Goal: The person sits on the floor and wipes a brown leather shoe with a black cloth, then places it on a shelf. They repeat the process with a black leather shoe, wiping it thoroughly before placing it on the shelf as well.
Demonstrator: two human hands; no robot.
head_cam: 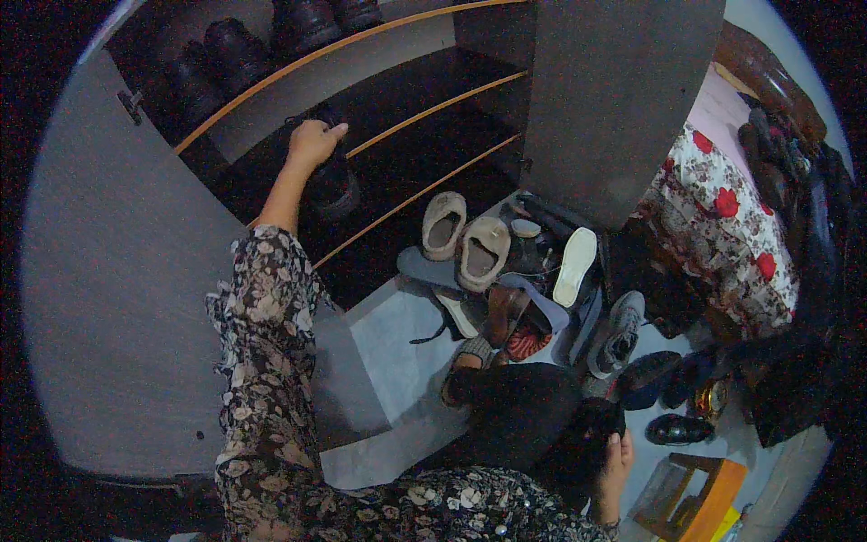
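My left hand [315,143] reaches into an open shoe cabinet, its fingers closed on the upper end of a dark shoe [335,190]. That shoe hangs toe down in front of the shelf edges [433,115]. At the lower right, beside my bent knee, my right hand [616,461] has its fingers curled against a dark item [603,420]; shadow hides what it is and whether it is held. On the floor before me lies a heap with fuzzy beige slippers [484,254], a pale sole [574,267], a brown shoe [504,315] and a grey sneaker [616,333].
Dark shoes [234,51] stand on the upper shelf. Cabinet doors hang open at the left [129,284] and right [616,108]. A floral cloth [728,203] drapes at the right. Near my right hand are a black shoe [679,429] and an orange-edged box [714,498].
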